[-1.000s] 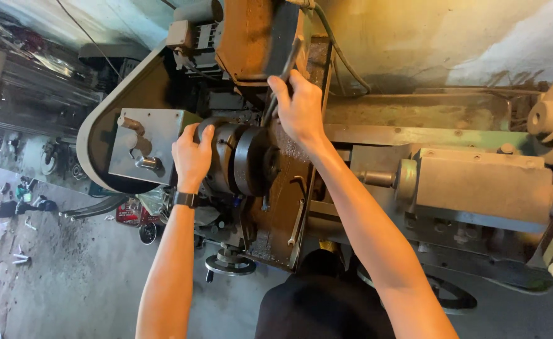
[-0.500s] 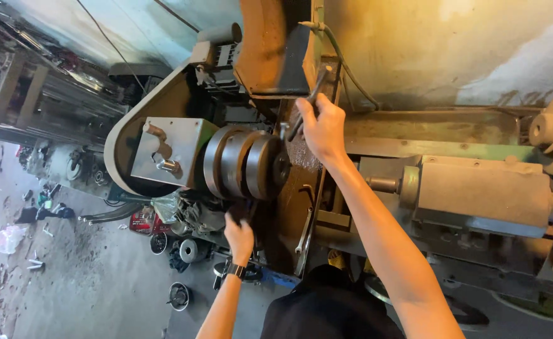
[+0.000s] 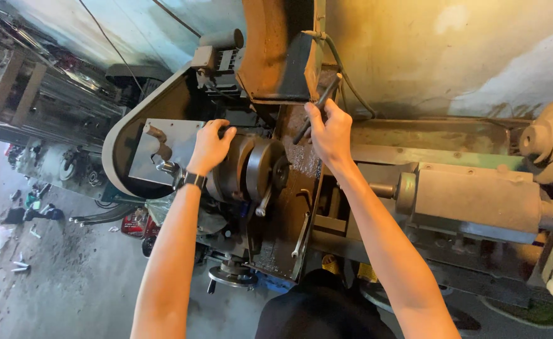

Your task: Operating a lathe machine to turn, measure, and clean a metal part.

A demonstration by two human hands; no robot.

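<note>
Left hand (image 3: 209, 145) has come back up from below and now cups the round grey steel lathe chuck (image 3: 251, 168), at nine o'clock of the right hand (image 3: 330, 133). Right hand is fisted around a dark slim metal lever (image 3: 317, 108) at twelve o'clock of the chuck, likely bracing while the chuck is steadied.

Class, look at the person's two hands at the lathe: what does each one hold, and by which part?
The right hand grips a dark lever at its lower end. The left hand grasps the round chuck over its top rim.

Grey chuck (image 3: 251, 169), blk lever (image 3: 317, 108), green-ish lathe bed (image 3: 427, 135).
</note>
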